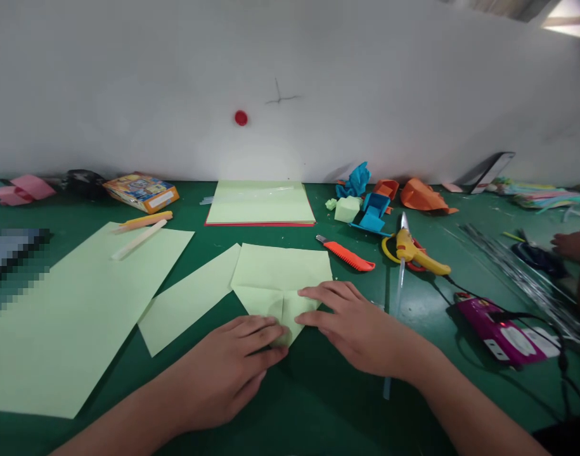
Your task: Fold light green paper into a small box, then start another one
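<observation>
Left hand [227,367] and right hand [356,329] lie flat and open, clasping nothing, fingertips pinning the 2 folded flaps of the green paper [280,269] directly beneath them; creasing likely goes best outward from the fingertips, with flap edges aligned on the centre seam

A craft workspace is indicated: a green desk [318,405] strewn with coloured paper sheets [66,316], scissors [411,250], a utility knife [347,254] and foam scraps [347,208].
</observation>
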{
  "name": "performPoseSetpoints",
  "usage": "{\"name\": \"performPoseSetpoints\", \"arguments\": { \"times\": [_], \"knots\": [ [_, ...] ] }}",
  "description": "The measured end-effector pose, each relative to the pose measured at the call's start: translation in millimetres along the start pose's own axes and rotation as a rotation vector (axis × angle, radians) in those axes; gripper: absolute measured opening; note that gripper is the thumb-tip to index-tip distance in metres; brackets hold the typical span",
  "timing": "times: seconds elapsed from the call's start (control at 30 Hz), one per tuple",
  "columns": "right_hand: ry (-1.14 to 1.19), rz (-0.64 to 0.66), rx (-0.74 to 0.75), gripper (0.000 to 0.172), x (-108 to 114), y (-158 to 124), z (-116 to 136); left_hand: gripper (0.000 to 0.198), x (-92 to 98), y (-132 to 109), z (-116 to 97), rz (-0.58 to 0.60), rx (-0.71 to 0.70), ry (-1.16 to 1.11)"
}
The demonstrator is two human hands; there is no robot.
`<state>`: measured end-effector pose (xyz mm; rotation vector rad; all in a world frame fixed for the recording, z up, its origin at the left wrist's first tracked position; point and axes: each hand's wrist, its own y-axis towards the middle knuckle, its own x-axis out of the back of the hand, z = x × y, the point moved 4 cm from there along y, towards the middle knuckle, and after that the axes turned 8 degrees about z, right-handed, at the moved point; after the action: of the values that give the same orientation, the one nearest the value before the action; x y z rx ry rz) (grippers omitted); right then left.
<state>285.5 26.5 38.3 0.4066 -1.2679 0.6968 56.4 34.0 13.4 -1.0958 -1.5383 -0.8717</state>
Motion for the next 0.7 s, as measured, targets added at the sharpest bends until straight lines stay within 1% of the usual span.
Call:
{"name": "performPoseSetpoints", "arguments": {
  "times": [0.07,0.13,0.23,0.3,0.43,0.6,0.7],
  "knots": [
    [0.024,0.021,0.009,0.038,2,-2,2,0.047,0.1,1,0,0.025,-0.004,0.006],
    [0.058,0.07,0.028,0.034,3,-1,6,0.047,1.0,1,1,0.02,-0.006,-0.003],
    [0.108,0.151,0.09,0.036,-2,1,12,0.047,1.6,2,2,0.004,-0.012,-0.005],
    [0.111,0.173,0.112,0.037,-6,3,14,0.049,0.6,2,2,0.012,-0.012,0.012],
    [0.1,0.15,0.075,0.034,-10,5,14,0.049,-1.4,-1,2,0.018,-0.004,0.014],
    [0.13,0.138,0.025,0.033,-8,6,13,0.048,-2.8,-3,4,-0.002,0.007,-0.013],
    [0.143,0.124,-0.009,0.032,-5,4,7,0.05,-2.6,-3,4,-0.015,0.006,-0.032]
  ]
}}
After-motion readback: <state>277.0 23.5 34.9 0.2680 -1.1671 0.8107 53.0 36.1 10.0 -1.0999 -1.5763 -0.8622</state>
